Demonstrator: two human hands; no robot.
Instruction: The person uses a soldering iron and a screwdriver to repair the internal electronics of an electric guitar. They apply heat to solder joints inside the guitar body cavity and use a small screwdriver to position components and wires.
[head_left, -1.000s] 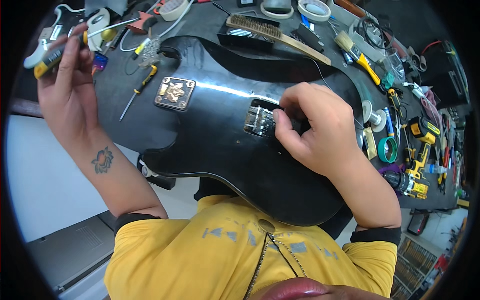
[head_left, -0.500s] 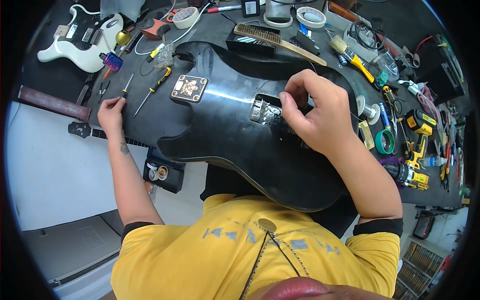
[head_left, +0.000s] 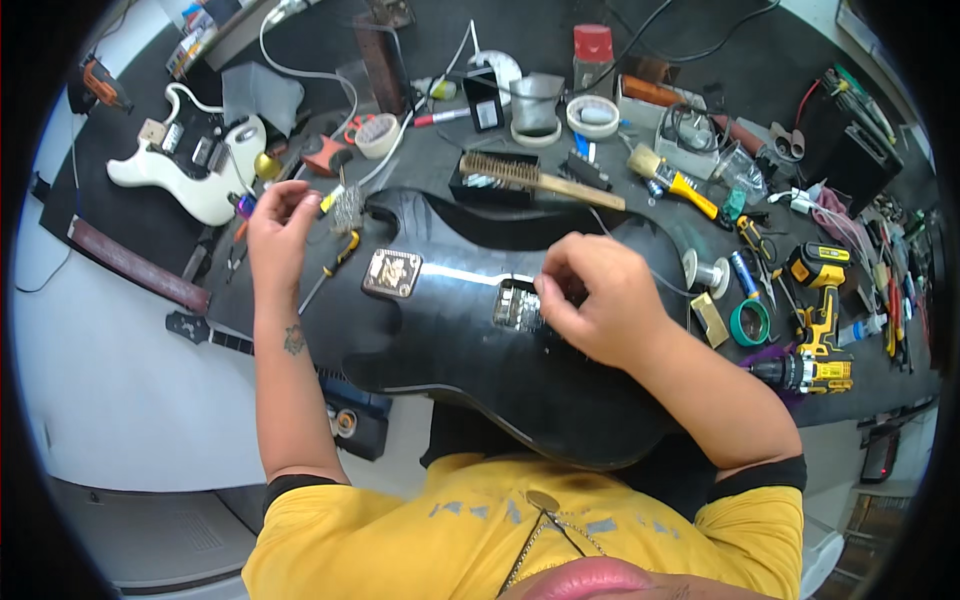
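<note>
A black guitar body lies back-up before me, with an ornate metal plate at its left and a cavity holding metal springs. My right hand is over that cavity, fingers closed at its right side; what they grip is hidden. My left hand is raised left of the body near a crumpled silvery bundle, fingers loosely curled and apart, with nothing visible in them. A yellow-black screwdriver lies below it.
A white guitar body lies at back left, a guitar neck at front left. Behind the black body are a wooden brush in front of tapes and cables. A drill, solder spool, paintbrush and several tools crowd the right.
My left hand put down the screwdriver it held, then moved right and further over the bench. The view has tilted toward the bench's back. My right hand stays at the cavity.
</note>
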